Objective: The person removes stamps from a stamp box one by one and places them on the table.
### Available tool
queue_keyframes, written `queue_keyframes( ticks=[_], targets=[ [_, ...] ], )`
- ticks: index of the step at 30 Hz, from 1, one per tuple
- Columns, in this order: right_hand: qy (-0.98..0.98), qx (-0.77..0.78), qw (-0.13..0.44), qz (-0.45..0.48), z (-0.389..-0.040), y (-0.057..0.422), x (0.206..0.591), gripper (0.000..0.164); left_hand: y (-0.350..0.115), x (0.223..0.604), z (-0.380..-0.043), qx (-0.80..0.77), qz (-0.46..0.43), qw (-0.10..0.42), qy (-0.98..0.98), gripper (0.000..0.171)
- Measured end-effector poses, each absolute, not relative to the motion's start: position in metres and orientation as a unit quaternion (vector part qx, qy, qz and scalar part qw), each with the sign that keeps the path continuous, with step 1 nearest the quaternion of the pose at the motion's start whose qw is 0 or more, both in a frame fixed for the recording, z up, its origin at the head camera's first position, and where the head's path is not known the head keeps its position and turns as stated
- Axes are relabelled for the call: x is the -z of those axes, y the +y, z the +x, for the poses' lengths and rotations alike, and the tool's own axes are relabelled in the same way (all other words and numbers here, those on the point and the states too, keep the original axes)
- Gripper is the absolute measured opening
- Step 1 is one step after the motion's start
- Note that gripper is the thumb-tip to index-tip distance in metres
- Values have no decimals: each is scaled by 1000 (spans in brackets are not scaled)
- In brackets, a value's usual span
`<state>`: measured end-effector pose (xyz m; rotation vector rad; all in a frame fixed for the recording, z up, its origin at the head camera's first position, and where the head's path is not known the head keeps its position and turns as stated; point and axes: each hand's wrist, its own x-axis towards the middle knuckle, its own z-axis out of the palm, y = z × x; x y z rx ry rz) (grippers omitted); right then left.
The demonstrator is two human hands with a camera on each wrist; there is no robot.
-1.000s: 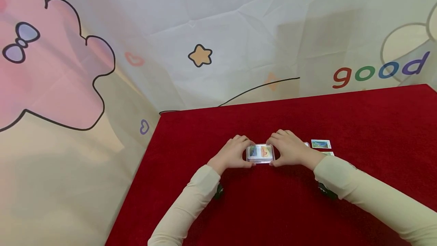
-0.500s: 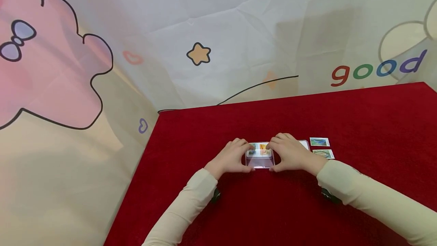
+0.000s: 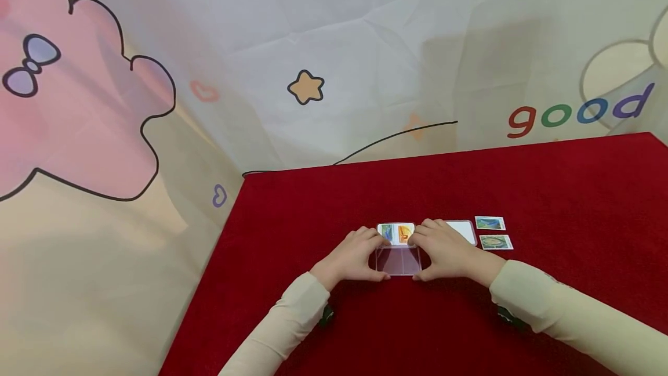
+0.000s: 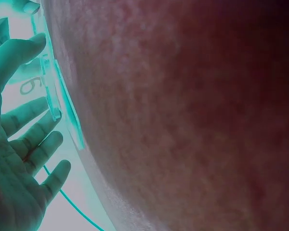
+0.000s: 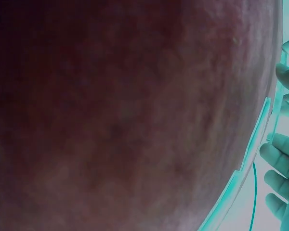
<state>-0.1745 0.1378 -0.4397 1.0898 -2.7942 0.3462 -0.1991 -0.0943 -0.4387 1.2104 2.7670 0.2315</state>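
Note:
In the head view, my left hand [image 3: 357,255] and right hand [image 3: 443,253] hold a clear plastic cover [image 3: 398,262] by its opposite short ends, thumbs at the near corners and fingers at the far ones. Just beyond the cover lies a white-backed flat case [image 3: 396,226] with two small stamp-like pictures in it, one bluish [image 3: 387,232] and one orange [image 3: 405,233]. The cover stands tilted toward me; whether it still touches the case is unclear. Both wrist views catch a thin clear edge [image 4: 50,91] between thumb and fingers.
A white flat case piece [image 3: 463,231] lies partly behind my right hand. Two more stamp-like pictures, a blue-green one [image 3: 489,223] and a greenish one [image 3: 496,242], lie to its right. A red cloth [image 3: 334,202] covers the table, with a printed curtain [image 3: 365,91] behind it.
The clear cover has come off the top of the two pictures and swung down toward me, held by both hands. The greenish picture and white piece at right are now more exposed.

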Motion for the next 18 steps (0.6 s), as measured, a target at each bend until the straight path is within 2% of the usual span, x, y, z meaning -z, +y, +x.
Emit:
queue_keyframes(
  ticks=[18],
  targets=[
    [-920, -138, 38, 365, -161, 138, 444, 50, -94, 443, -192, -75, 414, 86, 903, 54]
  ],
)
